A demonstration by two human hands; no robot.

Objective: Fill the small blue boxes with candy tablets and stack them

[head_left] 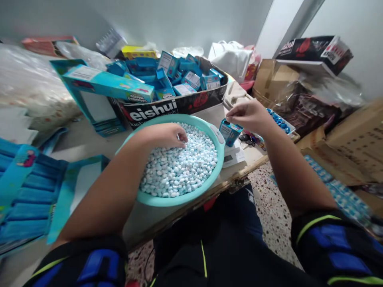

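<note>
A turquoise basin full of small white and pale blue candies stands at the table's front edge. My left hand rests on the candies with its fingers curled; whatever they hold is hidden. To the right of the basin, a small open blue box stands on a white scale. Just over the box's top is my right hand, its fingertips pinched together. I cannot make out anything between them.
Behind the basin, a black carton holds many small blue boxes. Larger blue display boxes stand to the left. Keys and a tray of blue pieces lie at right, near cardboard boxes.
</note>
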